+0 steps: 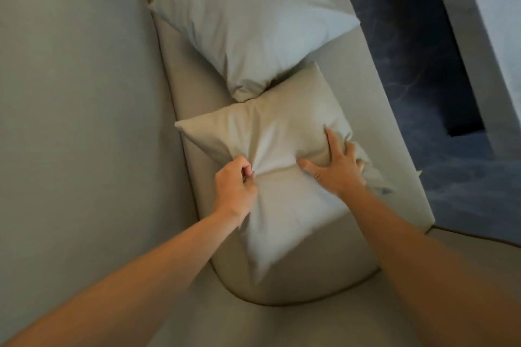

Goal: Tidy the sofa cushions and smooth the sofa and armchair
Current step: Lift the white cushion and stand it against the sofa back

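A beige cushion lies flat on the sofa seat, turned like a diamond. My left hand is closed and pinches the cushion's fabric near its left side, pulling creases toward the fist. My right hand lies spread on the cushion's right part, fingers pressed into the fabric and curled over its right edge. A paler grey-white cushion rests farther along the seat, its near corner touching the beige cushion. The sofa backrest fills the left side.
A dark blue marbled floor runs along the right of the seat. A pale piece of furniture stands at the far right. Another sofa section lies under my arms at the bottom.
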Demonstrator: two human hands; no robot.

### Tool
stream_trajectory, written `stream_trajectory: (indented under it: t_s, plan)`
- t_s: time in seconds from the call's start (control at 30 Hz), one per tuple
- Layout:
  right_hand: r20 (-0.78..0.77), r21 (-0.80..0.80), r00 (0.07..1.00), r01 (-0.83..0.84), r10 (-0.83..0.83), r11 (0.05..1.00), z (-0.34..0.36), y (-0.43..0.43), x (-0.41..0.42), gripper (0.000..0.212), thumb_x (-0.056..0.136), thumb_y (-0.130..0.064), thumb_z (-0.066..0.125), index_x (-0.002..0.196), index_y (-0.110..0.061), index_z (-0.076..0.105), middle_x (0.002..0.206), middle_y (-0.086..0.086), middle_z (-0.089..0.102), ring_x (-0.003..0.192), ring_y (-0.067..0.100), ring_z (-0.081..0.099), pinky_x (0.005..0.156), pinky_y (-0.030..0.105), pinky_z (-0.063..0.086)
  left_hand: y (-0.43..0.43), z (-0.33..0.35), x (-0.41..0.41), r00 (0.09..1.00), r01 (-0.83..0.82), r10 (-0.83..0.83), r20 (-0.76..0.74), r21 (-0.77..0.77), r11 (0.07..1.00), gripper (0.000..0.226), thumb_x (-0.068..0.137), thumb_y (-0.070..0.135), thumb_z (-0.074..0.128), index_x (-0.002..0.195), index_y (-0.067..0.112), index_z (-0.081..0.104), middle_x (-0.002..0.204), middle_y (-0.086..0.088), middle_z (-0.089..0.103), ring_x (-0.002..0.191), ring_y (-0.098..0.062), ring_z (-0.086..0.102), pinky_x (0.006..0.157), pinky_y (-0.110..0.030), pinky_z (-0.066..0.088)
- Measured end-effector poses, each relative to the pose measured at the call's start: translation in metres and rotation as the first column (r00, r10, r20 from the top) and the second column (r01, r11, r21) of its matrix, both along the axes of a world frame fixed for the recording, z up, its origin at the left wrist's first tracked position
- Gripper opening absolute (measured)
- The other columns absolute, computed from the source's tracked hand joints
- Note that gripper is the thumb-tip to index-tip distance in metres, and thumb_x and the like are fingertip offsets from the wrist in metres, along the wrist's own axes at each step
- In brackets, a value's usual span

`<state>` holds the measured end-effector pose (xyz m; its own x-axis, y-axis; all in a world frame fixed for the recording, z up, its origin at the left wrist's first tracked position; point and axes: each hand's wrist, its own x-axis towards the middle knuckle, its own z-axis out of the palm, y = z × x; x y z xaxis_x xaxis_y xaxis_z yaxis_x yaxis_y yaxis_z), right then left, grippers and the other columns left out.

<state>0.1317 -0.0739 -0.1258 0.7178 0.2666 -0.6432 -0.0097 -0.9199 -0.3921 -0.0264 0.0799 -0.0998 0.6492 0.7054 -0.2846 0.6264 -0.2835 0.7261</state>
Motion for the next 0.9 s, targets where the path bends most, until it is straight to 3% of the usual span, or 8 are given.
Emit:
stream_trajectory:
  t_s: [0.17,0.27,0.4,0.53,0.6,0.7,0.8,0.9]
  plan:
    - [-0.470,0.303,0.874,0.293,-0.125,0.907,0.033,0.018,-0.048,0.103,0.065,-0.074,0.072,0.149,-0.050,0.018,0.156,-0.002,0.034,0.131,0.019,0.041,0.107,0.043,0.036,0.050,0.105,-0.016,0.971,0.234,-0.238,0.011,0.137,0.963,0.042,0.070,0.000,0.070,0.059,0.028,0.041,0.051,0.012,0.050,0.051,-0.002,0.045,0.052,-0.009,0.035]
    - [-0.690,0.230,0.722,0.299,-0.062,0.926,0.039,0.058,-0.093,0.099,0.068,-0.080,0.062,0.149,-0.052,0.014,0.152,-0.009,0.040,0.128,0.020,0.045,0.096,0.044,0.039,0.085,0.140,-0.036,0.955,0.286,-0.272,-0.118,0.126,0.950,0.034,0.066,-0.002,0.067,0.059,0.023,0.045,0.051,0.016,0.051,0.049,-0.003,0.044,0.049,-0.013,0.035]
    - [-0.701,0.208,0.703,0.359,-0.118,0.910,0.031,0.095,-0.120,0.093,0.080,-0.076,0.050,0.150,-0.047,-0.004,0.162,0.001,0.021,0.142,0.030,0.027,0.116,0.053,0.022,0.112,0.154,-0.043,0.922,0.304,-0.275,-0.273,0.070,0.950,0.029,0.073,0.004,0.073,0.061,0.018,0.050,0.049,0.009,0.046,0.049,-0.006,0.045,0.051,-0.015,0.034]
    - [-0.777,0.152,0.623,0.328,-0.093,0.932,0.045,0.081,-0.091,0.094,0.072,-0.074,0.064,0.149,-0.049,0.016,0.140,-0.008,0.049,0.126,0.030,0.051,0.096,0.046,0.045,0.123,0.159,-0.009,0.722,0.508,-0.444,-0.531,-0.030,0.861,0.017,0.078,0.020,0.065,0.070,0.021,0.051,0.055,0.004,0.060,0.043,-0.016,0.060,0.047,-0.023,0.046]
    - [-0.721,0.181,0.686,0.321,-0.097,0.930,0.043,0.081,-0.049,0.068,0.084,-0.059,0.063,0.144,-0.037,0.040,0.119,-0.004,0.063,0.096,0.024,0.066,0.077,0.035,0.053,0.132,0.156,0.025,0.683,0.541,-0.477,-0.554,-0.057,0.839,0.017,0.080,0.030,0.067,0.075,0.019,0.054,0.044,-0.001,0.062,0.031,-0.013,0.056,0.034,-0.017,0.039]
    - [-0.508,0.318,0.808,0.497,-0.297,0.807,0.042,0.108,0.041,0.051,0.096,-0.022,0.060,0.143,-0.017,0.042,0.097,0.010,0.061,0.059,0.019,0.058,0.051,0.030,0.048,0.147,0.133,0.097,0.843,0.336,-0.338,-0.419,-0.080,0.938,0.025,0.082,0.032,0.067,0.072,0.011,0.058,0.041,-0.007,0.059,0.029,-0.018,0.053,0.032,-0.017,0.038]
    - [-0.166,0.422,0.930,0.367,-0.327,0.829,0.057,0.146,0.119,0.064,0.092,-0.028,0.065,0.148,-0.024,0.035,0.115,0.015,0.056,0.083,0.027,0.057,0.074,0.045,0.058,0.164,0.098,0.164,0.945,-0.058,-0.028,-0.325,-0.251,0.966,0.021,0.089,0.022,0.063,0.086,0.002,0.057,0.062,-0.014,0.059,0.035,-0.020,0.054,0.039,-0.031,0.052]
    - [0.038,0.357,0.985,0.144,-0.168,0.923,0.058,0.178,0.168,0.083,0.085,-0.048,0.069,0.151,-0.044,0.020,0.154,0.015,0.025,0.123,0.037,0.047,0.096,0.057,0.049,0.179,0.061,0.202,0.922,-0.254,0.120,-0.369,-0.340,0.905,0.053,0.089,0.034,0.068,0.123,-0.002,0.050,0.098,-0.021,0.059,0.061,-0.033,0.064,0.057,-0.047,0.061]
